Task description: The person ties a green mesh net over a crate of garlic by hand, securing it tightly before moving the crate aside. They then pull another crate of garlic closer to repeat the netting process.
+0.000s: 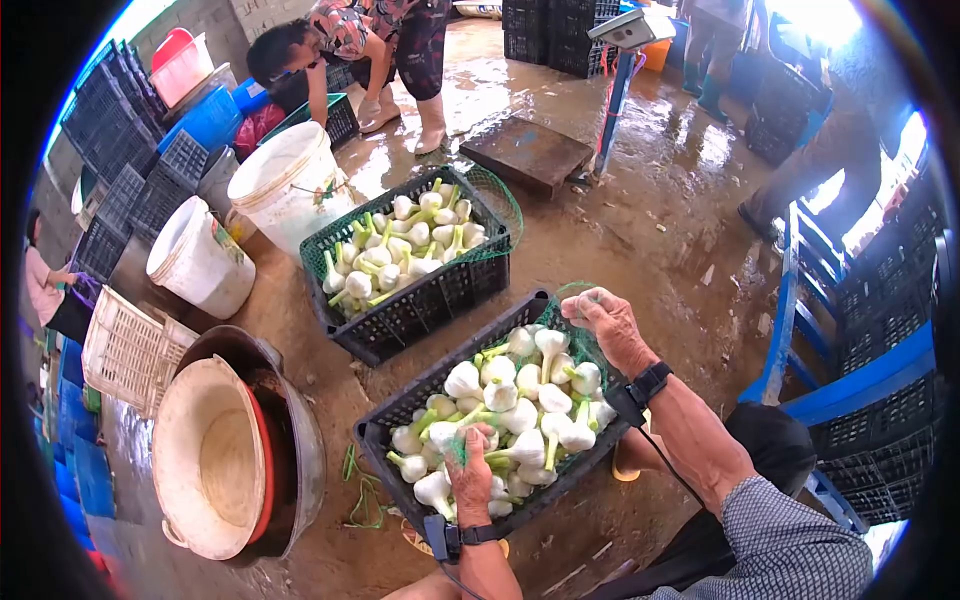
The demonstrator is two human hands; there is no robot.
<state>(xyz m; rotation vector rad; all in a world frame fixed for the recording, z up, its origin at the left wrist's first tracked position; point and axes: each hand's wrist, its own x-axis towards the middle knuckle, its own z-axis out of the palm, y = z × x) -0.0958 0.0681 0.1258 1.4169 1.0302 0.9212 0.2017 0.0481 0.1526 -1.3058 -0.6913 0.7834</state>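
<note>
A black plastic crate (385,425) full of white garlic bulbs (520,385) with short green stems stands right before me. Thin green netting (578,345) shows along its far right side and corner. My right hand (608,325) is at that corner, its fingers closed on the edge of the netting. Over the near left part of the bulbs, my left hand (470,475) is closed, with a bit of green mesh at its fingertips. Both wrists wear black straps with small devices.
A second netted crate of garlic (420,315) stands just beyond. On the left are nested basins (215,460) and white buckets (205,260). A platform scale (530,155) stands farther off. A blue metal frame (800,300) is at the right. A co-worker (350,50) bends over a crate.
</note>
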